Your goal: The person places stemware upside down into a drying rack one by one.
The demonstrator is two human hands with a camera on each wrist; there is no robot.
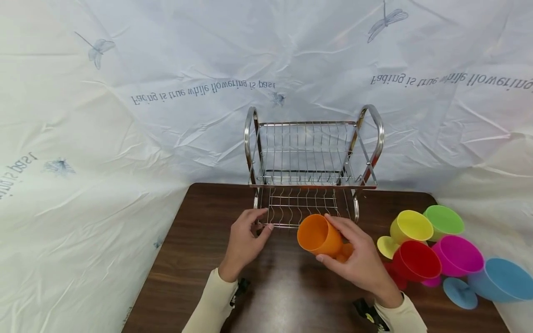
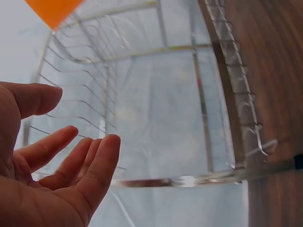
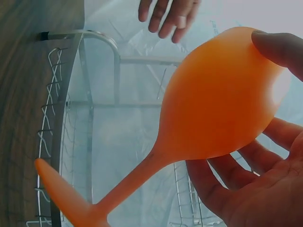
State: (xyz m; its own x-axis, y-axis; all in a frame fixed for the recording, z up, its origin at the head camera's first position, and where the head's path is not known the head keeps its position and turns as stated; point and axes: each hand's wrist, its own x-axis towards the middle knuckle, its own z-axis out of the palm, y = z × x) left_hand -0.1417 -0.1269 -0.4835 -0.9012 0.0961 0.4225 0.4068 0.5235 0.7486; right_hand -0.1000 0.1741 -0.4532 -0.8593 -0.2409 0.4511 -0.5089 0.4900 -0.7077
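An orange plastic goblet (image 1: 318,236) is gripped around its bowl by my right hand (image 1: 356,252), thumb on one side and fingers on the other. Its mouth tilts up toward the head camera, and in the right wrist view the goblet's stem and round foot (image 3: 66,194) stick out freely. My left hand (image 1: 247,236) holds nothing; its fingers and thumb are relaxed and spread apart by the near left corner of a two-tier metal dish rack (image 1: 308,186). Both hands are in front of the rack's lower tier.
Several goblets lie tipped at the table's right: yellow (image 1: 410,225), green (image 1: 444,221), red (image 1: 418,261), magenta (image 1: 458,255) and blue (image 1: 510,280). The rack stands at the back of the dark wooden table (image 1: 200,226), close to a white printed sheet (image 1: 200,125).
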